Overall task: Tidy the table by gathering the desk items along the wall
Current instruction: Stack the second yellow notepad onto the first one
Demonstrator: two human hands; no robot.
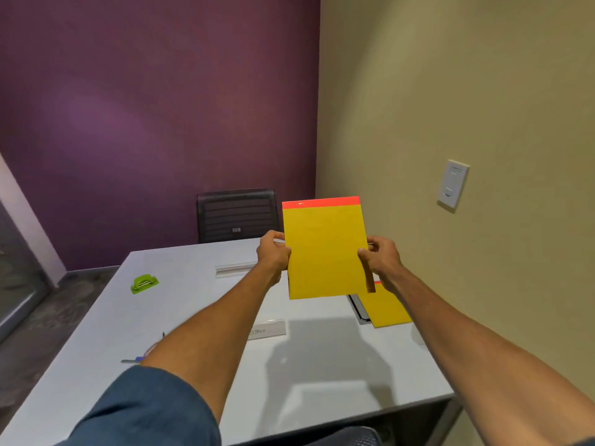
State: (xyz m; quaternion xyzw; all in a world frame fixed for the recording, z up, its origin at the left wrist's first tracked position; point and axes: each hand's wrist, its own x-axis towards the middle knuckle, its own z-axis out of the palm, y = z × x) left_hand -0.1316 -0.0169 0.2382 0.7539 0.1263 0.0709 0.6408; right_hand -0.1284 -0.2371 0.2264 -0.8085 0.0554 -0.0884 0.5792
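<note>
White tabletop (193, 317) by beige wall. Left hand (273, 252) and right hand (381, 260) pinch side edges of yellow red-topped notepad (325, 249); likely light, slightly flexible, best held mid-edge.

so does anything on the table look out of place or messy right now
Nothing is spilled or damaged. The green stapler sits alone near the far left of the table, and pens lie loose by the left edge, far from the yellow pad lying by the beige wall.

Two yellow pads: one held up (325, 249), one lying flat (384, 305). Two clear nameplates (231, 270) (269, 329). One green stapler (145, 283). One chair (237, 214). One table (193, 317).
</note>
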